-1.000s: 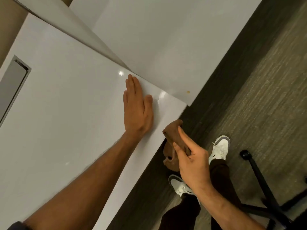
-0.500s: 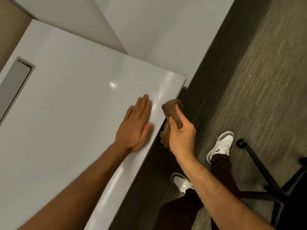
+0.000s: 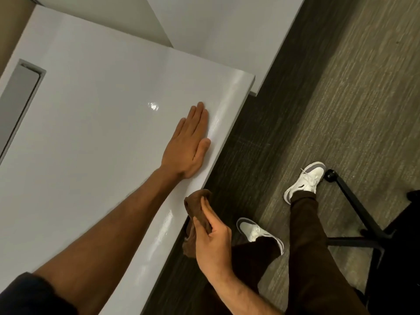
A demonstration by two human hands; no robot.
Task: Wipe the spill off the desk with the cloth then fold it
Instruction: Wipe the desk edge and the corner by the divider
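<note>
Head view: left hand [image 3: 187, 146] lies flat, fingers straight & together, palm down on the white counter [image 3: 95, 133], near its edge, holding nothing. Right hand [image 3: 212, 244] is closed around the brown cloth [image 3: 196, 204], bunched up, at the counter edge just below the left hand. Small wet spot [image 3: 153, 106] shines on the counter above the left hand.

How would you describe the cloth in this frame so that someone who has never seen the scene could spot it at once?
Find the white desk that fills the left of the view and follow its near edge towards the camera. Right at that edge the right hand pinches the cloth, bunched, partly over the desktop and partly hanging below it. It is the only brown, crumpled, soft thing there; the left hand lies flat and bare on the desk.
</note>
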